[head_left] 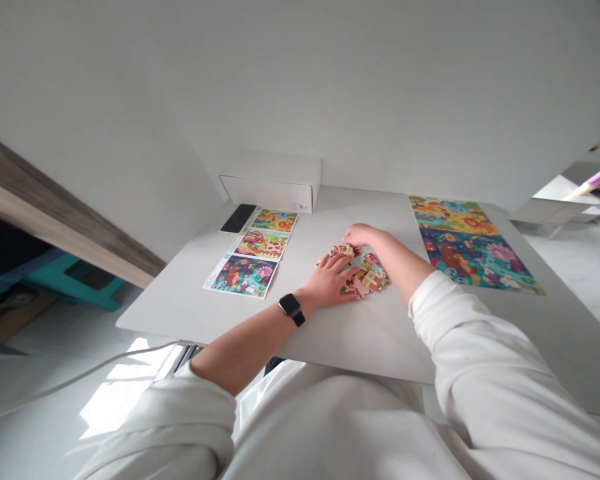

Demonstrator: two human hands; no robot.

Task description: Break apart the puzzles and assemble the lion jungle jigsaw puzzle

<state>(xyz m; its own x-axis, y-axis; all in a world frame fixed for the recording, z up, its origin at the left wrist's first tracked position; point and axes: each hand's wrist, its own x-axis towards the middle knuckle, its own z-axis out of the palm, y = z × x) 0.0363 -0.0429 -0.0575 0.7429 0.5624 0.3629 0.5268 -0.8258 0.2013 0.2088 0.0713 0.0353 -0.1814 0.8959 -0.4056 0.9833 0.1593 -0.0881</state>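
Filling the top of the view, a plain pale wall point(380, 87) stands behind a white table point(370, 330) that takes up the middle. Next in size, the person's white sleeves point(485, 360), pushed up nr the elbows, come in from both bottom corners. Teal stool point(77, 273) on the floor off to the L, only partly visible. On the R of the tabletop, 2 big colourful pics lie edge to edge: yellow pic point(455, 217) w/ animals at the back, dark blue pic point(480, 260) w/ a purple flower in front of it. White box point(270, 190) sits back L, nr the wall. In front of it, a column of 3 small printed pics point(263, 245): yellow at top, reddish in the mid, dark blue at the bottom. L hand point(333, 280) is palm down, fingers spread over the L part of the pile of puzzle pcs point(373, 275), which lies approx mid-table, btwn the small pics & the big ones. R hand point(361, 235) is at the pile's far edge, fingers curled; can't tell if it's pinching a pc. Black phone point(239, 219) lies flat beside the top small pic, screen dark. Smallest: dark watch point(290, 305) on the L wrist.
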